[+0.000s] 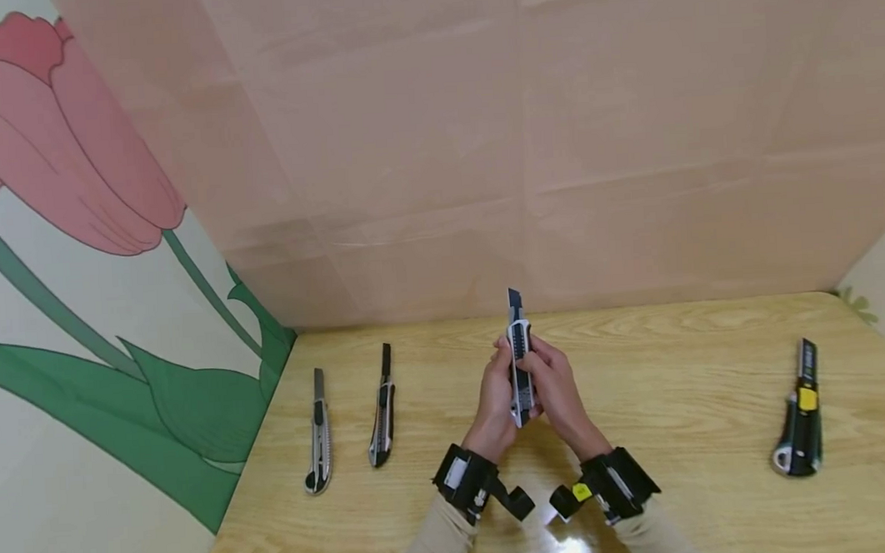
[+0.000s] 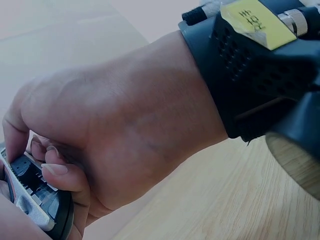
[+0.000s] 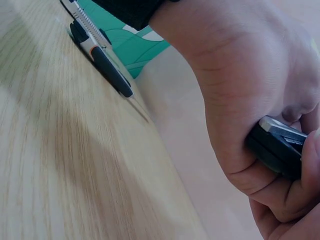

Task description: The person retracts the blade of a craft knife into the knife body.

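Over the middle of the table, a black-and-silver snap-off utility knife (image 1: pixel 520 374) is held in both hands, its dark blade out and pointing away from the body. My left hand (image 1: pixel 492 403) grips it from the left, fingers curled about the handle. On the other side my right hand (image 1: pixel 558 386) holds the handle too, with the thumb lying across its front face near the slider. The left wrist view shows the knife's butt end (image 2: pixel 47 202) between curled fingers. In the right wrist view, fingers partly hide the handle (image 3: pixel 275 150).
Two slim utility knives lie at the left, a silver one (image 1: pixel 319 446) and a black-and-white one (image 1: pixel 382 422), blades out. Far right lies a black utility knife (image 1: pixel 799 421) with a yellow part. Behind the wooden table (image 1: pixel 667 398) hangs a pinkish-brown sheet (image 1: pixel 420 144).
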Demonstrator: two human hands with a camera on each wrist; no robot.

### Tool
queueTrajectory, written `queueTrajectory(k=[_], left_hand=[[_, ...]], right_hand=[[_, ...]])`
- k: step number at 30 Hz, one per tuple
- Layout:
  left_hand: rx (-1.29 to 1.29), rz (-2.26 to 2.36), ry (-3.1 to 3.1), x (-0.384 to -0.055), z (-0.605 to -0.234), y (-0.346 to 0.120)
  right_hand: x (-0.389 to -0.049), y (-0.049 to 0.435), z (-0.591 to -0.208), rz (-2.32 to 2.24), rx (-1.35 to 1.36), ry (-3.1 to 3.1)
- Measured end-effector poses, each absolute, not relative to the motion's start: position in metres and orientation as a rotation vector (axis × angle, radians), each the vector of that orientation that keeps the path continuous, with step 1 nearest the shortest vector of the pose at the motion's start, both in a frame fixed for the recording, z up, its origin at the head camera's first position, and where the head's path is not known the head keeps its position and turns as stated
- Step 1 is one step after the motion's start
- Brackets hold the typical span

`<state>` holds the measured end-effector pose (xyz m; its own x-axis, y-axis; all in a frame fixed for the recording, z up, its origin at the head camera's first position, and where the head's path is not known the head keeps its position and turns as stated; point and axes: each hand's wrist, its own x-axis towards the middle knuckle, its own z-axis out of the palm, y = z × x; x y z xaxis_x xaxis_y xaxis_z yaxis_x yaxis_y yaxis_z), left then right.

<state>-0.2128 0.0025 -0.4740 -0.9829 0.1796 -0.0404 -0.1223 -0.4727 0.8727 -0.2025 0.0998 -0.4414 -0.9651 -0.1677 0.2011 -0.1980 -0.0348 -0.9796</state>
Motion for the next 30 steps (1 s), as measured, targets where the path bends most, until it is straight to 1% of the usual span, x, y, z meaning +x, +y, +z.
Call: queueTrajectory(k=[30], left_hand=[[0.053,2.544,1.532,-0.2143,-0.4768,-0.0012]], right_hand=[[-0.2032,0.0997,-0.4461,2.243,0.421,-2.145]])
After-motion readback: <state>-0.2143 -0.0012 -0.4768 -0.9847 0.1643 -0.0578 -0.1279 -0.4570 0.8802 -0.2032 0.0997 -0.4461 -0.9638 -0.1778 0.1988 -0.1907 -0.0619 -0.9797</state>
